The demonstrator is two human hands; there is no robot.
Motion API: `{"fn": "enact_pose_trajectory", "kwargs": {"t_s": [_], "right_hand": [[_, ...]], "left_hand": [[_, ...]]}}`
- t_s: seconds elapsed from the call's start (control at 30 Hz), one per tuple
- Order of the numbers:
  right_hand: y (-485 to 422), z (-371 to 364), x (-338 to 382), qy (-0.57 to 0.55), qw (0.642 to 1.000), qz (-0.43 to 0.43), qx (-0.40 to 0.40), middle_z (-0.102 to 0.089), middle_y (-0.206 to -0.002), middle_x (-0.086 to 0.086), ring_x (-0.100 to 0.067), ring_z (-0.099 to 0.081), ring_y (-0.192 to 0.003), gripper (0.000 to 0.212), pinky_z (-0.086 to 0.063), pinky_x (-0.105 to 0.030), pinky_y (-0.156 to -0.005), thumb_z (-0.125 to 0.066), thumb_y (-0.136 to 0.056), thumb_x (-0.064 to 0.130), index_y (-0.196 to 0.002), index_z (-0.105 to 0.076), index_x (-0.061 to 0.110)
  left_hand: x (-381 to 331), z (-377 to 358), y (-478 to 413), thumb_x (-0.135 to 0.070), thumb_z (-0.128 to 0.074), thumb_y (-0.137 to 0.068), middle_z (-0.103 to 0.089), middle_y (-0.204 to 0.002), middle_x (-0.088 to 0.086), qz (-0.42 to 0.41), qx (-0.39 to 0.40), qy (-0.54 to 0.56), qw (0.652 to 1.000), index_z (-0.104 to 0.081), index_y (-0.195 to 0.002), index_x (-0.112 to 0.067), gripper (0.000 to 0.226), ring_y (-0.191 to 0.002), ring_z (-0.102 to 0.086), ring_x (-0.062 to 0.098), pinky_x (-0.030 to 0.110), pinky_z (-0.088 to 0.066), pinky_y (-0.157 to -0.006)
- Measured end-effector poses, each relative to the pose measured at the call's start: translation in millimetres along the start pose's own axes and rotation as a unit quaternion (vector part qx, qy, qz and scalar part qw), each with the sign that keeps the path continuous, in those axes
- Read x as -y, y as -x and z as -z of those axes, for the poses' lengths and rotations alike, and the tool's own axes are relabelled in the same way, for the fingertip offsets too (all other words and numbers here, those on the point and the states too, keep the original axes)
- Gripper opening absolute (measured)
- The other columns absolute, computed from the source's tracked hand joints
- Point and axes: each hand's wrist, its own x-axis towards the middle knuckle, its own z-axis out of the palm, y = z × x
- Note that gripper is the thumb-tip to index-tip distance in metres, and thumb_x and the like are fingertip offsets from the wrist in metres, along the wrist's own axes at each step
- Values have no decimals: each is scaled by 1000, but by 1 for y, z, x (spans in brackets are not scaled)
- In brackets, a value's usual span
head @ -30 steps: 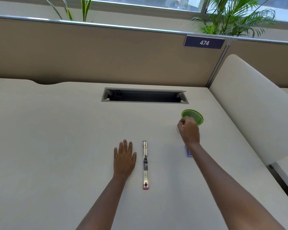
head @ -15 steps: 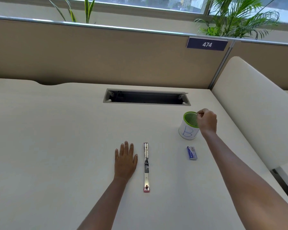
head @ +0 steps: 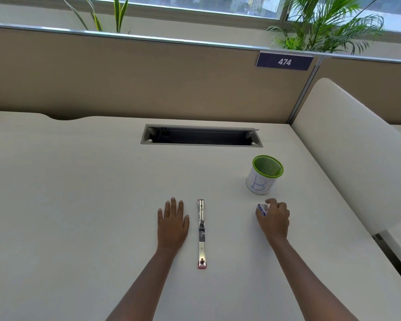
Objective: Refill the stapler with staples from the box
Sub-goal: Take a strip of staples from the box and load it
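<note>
The stapler (head: 201, 234) lies unfolded flat on the desk, its metal channel facing up and its pink end nearest me. My left hand (head: 172, 222) rests palm down just left of it, fingers apart, holding nothing. To the right, my right hand (head: 274, 218) is curled over the small blue and white staple box (head: 262, 209), fingers closed around it; only the box's left end shows.
A green-rimmed mesh cup (head: 265, 174) marked with blue letters stands just beyond my right hand. A cable slot (head: 202, 136) is cut in the desk further back. A beige partition runs behind, and a rounded white divider (head: 347, 147) borders the right.
My right hand left the cup's rim, came back toward me and closed over the staple box. The left hand and stapler stayed put.
</note>
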Motion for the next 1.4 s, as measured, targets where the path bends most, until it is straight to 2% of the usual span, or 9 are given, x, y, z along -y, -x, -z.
{"fn": "enact_pose_trajectory", "kwargs": {"t_s": [0.27,0.37,0.53,0.6,0.77,0.93,1.03,1.2,1.4], "right_hand": [[9,1,5,-36,999,3,38,-52,-114,-29,-42,-48,-108,41,-45,-42,-83,-58,-85,7,-124,-48,1],[15,1,20,-109,993,15,34,-56,-108,-29,-41,-52,-102,39,-45,-41,-82,-62,-82,8,-118,-52,1],[33,5,62,-220,974,43,43,-63,-100,-22,-35,-59,-93,35,-51,-42,-79,-66,-79,11,-111,-55,4],[41,7,79,-242,967,72,45,-64,-96,-20,-33,-61,-89,33,-54,-44,-77,-67,-78,12,-109,-56,6],[59,11,110,-255,953,150,66,-66,-92,-12,-24,-62,-84,33,-54,-34,-70,-68,-80,20,-108,-54,10],[68,12,123,-244,949,188,60,-65,-94,-13,-24,-63,-87,31,-55,-33,-70,-67,-81,21,-107,-55,9],[74,13,127,-257,945,194,65,-64,-99,-12,-22,-61,-91,31,-55,-32,-73,-69,-80,22,-106,-56,9],[85,12,128,-268,934,227,68,-58,-104,-10,-14,-56,-84,29,-44,-8,-66,-71,-79,17,-104,-59,7],[92,14,125,-244,931,269,43,-60,-101,-13,-20,-59,-84,20,-48,-24,-67,-66,-83,13,-100,-60,4]], "left_hand": [[-8,7,-2,-27,-23,-100,-7,-160,8,25,19,-4,999,-14,-149,-14,51,-148,-7,19,38,-6,-120],[-21,14,-4,-20,-31,-100,-29,-153,11,26,-51,142,988,-32,-143,-9,44,-145,-20,20,32,-16,-118],[-55,43,-9,-8,-43,-96,-63,-118,13,60,-140,426,892,-59,-115,-4,26,-110,-59,25,26,-43,-91],[-66,52,-13,-11,-43,-97,-63,-114,14,83,-109,513,848,-58,-115,-4,25,-99,-63,26,31,-50,-84],[-72,60,-12,-23,-40,-99,-62,-100,10,114,56,713,690,-55,-113,-10,24,-74,-66,14,15,-56,-57],[-64,61,-9,-22,-36,-100,-64,-95,12,93,95,838,530,-51,-115,-5,27,-67,-70,9,18,-57,-56],[-60,61,-8,-23,-35,-100,-73,-83,8,101,100,867,477,-57,-104,-3,30,-65,-71,10,18,-58,-58],[-58,66,-9,-32,-33,-100,-70,-60,1,118,102,893,422,-57,-87,-7,37,-55,-68,8,18,-57,-53],[-55,63,-14,-31,-40,-98,-64,-55,2,166,74,917,354,-54,-81,-6,33,-49,-66,10,18,-56,-48]]}}
